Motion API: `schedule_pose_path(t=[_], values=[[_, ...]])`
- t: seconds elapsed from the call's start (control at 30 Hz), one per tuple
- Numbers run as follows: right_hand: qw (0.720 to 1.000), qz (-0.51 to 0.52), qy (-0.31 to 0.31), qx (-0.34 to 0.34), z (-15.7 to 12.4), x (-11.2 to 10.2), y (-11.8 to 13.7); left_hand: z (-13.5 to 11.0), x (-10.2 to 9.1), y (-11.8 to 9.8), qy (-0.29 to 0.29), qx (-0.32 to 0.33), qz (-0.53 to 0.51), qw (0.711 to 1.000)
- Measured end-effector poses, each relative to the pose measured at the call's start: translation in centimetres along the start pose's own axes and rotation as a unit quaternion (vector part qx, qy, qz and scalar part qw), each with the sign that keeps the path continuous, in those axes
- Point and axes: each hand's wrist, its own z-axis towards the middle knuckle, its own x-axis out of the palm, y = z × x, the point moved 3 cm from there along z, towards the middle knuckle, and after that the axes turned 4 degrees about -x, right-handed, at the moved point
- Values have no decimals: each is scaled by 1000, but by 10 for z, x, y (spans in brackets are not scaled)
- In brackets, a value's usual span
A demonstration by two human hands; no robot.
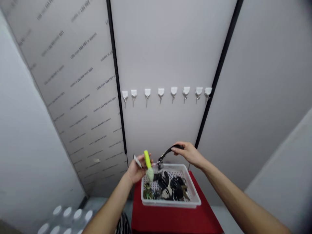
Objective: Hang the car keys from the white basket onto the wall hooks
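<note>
My left hand (136, 168) is over the left rim of a white plastic basket (170, 204), its fingers closed around a bright yellow-green strap-like piece (147, 159) with a pale green end hanging down. A flat grey-white piece (137, 161) with a dark edge also sticks out at these fingers. In my right hand (191, 155), pinched between thumb and fingers, is a black strap (169, 150). It slopes down to the left toward a small metal clasp (159, 162) near my left fingertips; whether they touch it I cannot tell. Black straps and small metal pieces (170, 187) lie jumbled inside the basket.
The basket stands on a red surface (165, 219). Behind it, a grey wall panel (168, 58) carries a row of several white hooks (161, 92). White-capped bottles (67, 213) stand at lower left, beside a black-and-white striped item (123, 224).
</note>
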Motion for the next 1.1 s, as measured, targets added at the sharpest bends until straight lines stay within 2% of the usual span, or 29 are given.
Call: schedule_pose_path(t=[0.07,0.13,0.23,0.27,0.33,0.37,0.43,0.57,0.73,0.93,1.03,1.1], values=[[999,28,3,-27,11,0,26,6,-1,3,-8,-14,33,999],[998,31,0,-51,22,4,49,10,0,2,-60,5,79,995],[996,2,-42,-80,37,12,77,7,12,-16,-175,141,171,959],[994,-14,-60,-87,42,15,84,4,22,-23,-180,196,203,942],[989,-48,-95,-98,50,22,95,-2,44,-40,-141,291,254,912],[986,-65,-111,-103,55,26,100,-4,55,-48,-122,325,268,899],[981,-85,-133,-116,63,33,108,-9,70,-63,-120,371,278,878],[983,4,-120,-140,85,48,123,-16,79,-88,-143,396,286,861],[971,137,-137,-141,114,67,134,-26,69,-117,-175,464,300,815],[957,246,-93,-124,138,90,144,-30,58,-154,-160,463,266,831],[950,260,-123,-119,151,95,146,-29,55,-170,-175,460,246,835],[955,230,-154,-109,161,97,145,-25,54,-178,-184,457,231,839]])
